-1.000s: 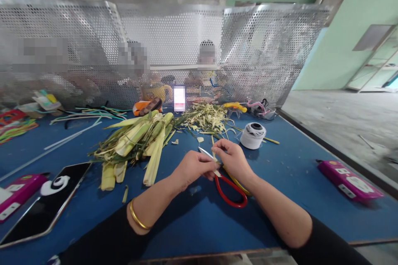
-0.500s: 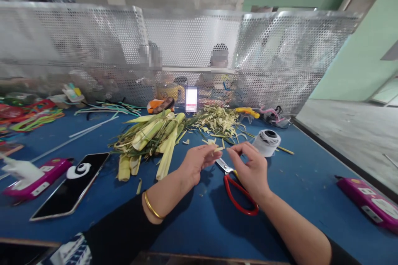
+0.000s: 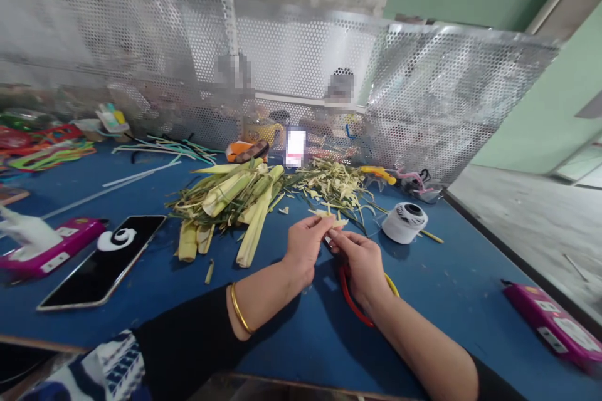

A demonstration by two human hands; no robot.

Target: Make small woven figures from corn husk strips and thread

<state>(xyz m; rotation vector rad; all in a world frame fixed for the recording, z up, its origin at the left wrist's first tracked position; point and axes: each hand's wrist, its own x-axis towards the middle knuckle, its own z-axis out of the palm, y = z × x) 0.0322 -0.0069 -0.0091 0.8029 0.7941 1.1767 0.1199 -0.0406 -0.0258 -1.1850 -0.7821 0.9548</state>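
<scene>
My left hand [image 3: 303, 244] pinches a small pale yellow-green piece of plant leaf [image 3: 337, 223] above the middle of the table. Close beside it, the fingers of my right hand [image 3: 360, 260] are pressed together at the lower edge of that piece. Under my right hand lie scissors with red and yellow handles [image 3: 348, 297], mostly covered by the hand. A bundle of green and pale stalks and leaves [image 3: 226, 200] lies left of my hands. Behind them is a heap of pale leaf scraps [image 3: 333, 182]. A spool of white thread [image 3: 405, 223] stands to the right.
On the left of the blue table [image 3: 188, 291] are a black phone [image 3: 103, 263] and a magenta device [image 3: 70, 244]. Another magenta device [image 3: 550, 326] lies at right. A perforated metal screen [image 3: 301, 56] closes the back, with people behind it. A lit phone [image 3: 295, 145] leans there.
My right hand has moved left and closed in on the leaf piece beside my left hand. It now covers more of the scissors. The camera view has tilted slightly.
</scene>
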